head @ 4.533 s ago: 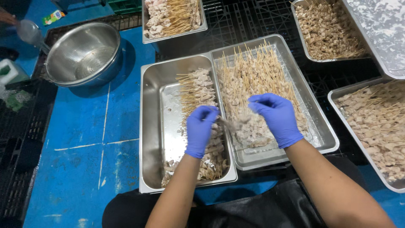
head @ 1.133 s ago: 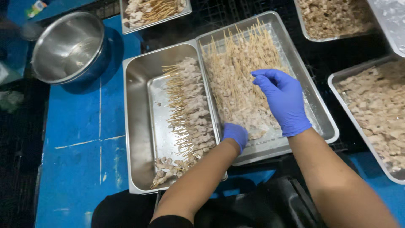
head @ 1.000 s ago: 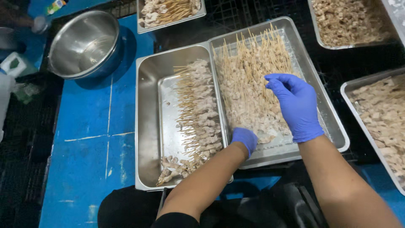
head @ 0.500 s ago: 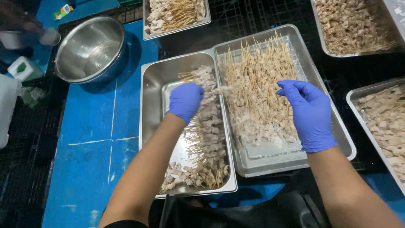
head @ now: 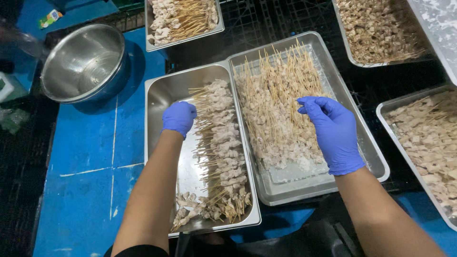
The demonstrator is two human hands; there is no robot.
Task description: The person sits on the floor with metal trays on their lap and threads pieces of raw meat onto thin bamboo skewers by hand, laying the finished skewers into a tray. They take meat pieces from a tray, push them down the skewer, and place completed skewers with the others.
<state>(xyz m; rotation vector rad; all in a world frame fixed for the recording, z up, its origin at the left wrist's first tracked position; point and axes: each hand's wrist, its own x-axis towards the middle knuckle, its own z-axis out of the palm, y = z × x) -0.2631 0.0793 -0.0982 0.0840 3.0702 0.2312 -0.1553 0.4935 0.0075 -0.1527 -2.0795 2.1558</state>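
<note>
I see my left hand [head: 179,118] curled over the skewer ends in the left tray [head: 164,95], grip unclear, while my right hand [head: 332,131] hovers, fingers loosely apart, above the piled skewers [head: 278,109] beneath it.

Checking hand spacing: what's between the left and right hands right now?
In the head view, between the left hand and right hand: the stacked meat skewers, the two trays' adjoining rims, and the coated skewers.
</note>
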